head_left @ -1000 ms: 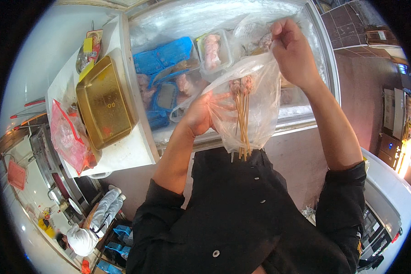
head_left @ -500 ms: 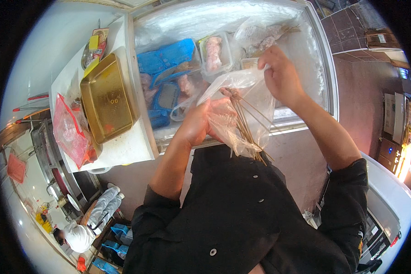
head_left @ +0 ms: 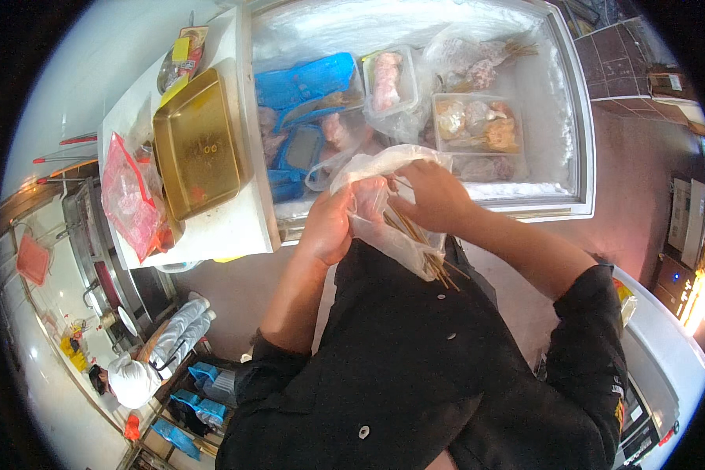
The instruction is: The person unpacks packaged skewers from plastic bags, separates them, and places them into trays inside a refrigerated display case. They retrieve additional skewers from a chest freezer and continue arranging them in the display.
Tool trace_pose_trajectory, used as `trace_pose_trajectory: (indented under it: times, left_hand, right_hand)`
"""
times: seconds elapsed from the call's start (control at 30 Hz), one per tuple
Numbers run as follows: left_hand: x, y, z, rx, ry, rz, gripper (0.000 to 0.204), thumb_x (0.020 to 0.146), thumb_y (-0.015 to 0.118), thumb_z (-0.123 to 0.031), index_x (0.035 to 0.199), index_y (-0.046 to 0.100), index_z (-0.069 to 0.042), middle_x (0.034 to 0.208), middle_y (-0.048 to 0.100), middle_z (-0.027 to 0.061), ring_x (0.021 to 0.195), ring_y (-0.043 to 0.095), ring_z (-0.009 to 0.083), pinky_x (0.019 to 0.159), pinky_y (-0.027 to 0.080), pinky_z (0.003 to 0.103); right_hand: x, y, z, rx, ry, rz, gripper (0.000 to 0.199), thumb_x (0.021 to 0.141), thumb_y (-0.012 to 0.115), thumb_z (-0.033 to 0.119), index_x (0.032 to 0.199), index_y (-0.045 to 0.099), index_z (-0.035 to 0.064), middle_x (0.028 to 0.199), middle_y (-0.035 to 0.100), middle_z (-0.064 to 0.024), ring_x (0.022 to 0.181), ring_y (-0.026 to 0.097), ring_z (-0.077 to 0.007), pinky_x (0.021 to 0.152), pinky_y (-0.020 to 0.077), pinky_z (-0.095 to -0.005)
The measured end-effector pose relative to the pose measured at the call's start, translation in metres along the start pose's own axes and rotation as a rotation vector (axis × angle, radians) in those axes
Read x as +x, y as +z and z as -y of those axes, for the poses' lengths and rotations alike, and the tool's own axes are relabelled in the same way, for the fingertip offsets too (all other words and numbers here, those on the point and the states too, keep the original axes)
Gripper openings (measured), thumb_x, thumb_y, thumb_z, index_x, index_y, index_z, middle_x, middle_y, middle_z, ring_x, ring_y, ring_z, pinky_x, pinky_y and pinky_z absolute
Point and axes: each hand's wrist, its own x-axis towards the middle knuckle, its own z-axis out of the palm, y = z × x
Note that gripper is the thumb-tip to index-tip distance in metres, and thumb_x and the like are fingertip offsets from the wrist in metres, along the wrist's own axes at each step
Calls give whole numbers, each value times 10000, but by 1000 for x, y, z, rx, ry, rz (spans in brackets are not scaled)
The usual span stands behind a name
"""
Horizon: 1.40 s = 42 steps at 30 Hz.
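Note:
A clear plastic bag [head_left: 415, 262] hangs between my hands in front of my black jacket, at the near edge of an open chest freezer. Inside it lies a bundle of thin wooden skewers [head_left: 406, 222], their bare ends slanting toward my waist and out past the plastic. My left hand [head_left: 329, 225] is closed round the left side of the bag. At the bag's mouth, my right hand [head_left: 432, 197] curls its fingers over the upper part of the skewers; the fingertips are partly hidden. What the skewers carry is covered by plastic and my fingers.
The frosted chest freezer [head_left: 586, 168] holds blue bags [head_left: 305, 82], a tub of pale meat [head_left: 385, 82] and a tray of bagged food [head_left: 478, 125]. On the white counter left stand a gold pan [head_left: 200, 149] and a red-and-clear bag [head_left: 129, 196]. A person in white [head_left: 137, 380] is at lower left.
My right hand has let go of the bag's raised edge and come down and left to the skewers at its mouth. The food tray, mostly hidden before, now shows. The view has shifted slightly.

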Motion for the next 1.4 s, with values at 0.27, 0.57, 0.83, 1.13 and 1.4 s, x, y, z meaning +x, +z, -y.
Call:
trace_pose_trajectory:
  times: [0.27, 0.57, 0.83, 1.13, 1.4]
  left_hand:
    - [-14, -15, 6, -14, -25, -95, 418, 1153, 390, -279, 1388, 585, 6, 1230, 688, 94, 936, 663, 179, 825, 572, 352]
    - [-1, -4, 11, 81, 81, 13, 330, 1060, 607, -227, 1309, 634, -12, 1064, 699, 69, 820, 678, 180, 747, 565, 345]
    - [50, -39, -8, 821, 417, -463, 370, 952, 728, -300, 1082, 711, 46, 913, 756, 136, 920, 727, 256, 803, 548, 392]
    - [63, 23, -18, 1528, 1157, -170, 519, 853, 781, -413, 1197, 666, -42, 1231, 662, 167, 1076, 637, 357, 963, 481, 479]
    - [130, -3, -32, 1452, 661, -121, 329, 1015, 608, -317, 1047, 691, -1, 978, 719, 258, 1013, 673, 456, 897, 505, 544]
  right_hand:
    - [-8, 75, 2, -82, 408, 421, 797, 911, 687, 498, 1436, 458, -56, 1418, 524, -319, 1281, 562, -492, 1073, 462, -531]
    - [25, 123, -39, 343, 368, 302, 506, 852, 719, 352, 1128, 699, -71, 1086, 750, -261, 1039, 734, -379, 908, 551, -471]
    - [28, 30, -41, 422, 455, 492, 403, 907, 684, 302, 1069, 699, -66, 989, 742, -246, 949, 728, -373, 846, 542, -469]
    - [-3, 19, -26, 35, 327, 309, 400, 905, 673, 261, 1133, 649, -67, 1112, 720, -289, 1065, 690, -451, 919, 548, -512]
    - [-47, 15, -7, -139, 463, 309, 237, 926, 555, 105, 1127, 564, -21, 1004, 723, -277, 962, 717, -462, 822, 570, -549]
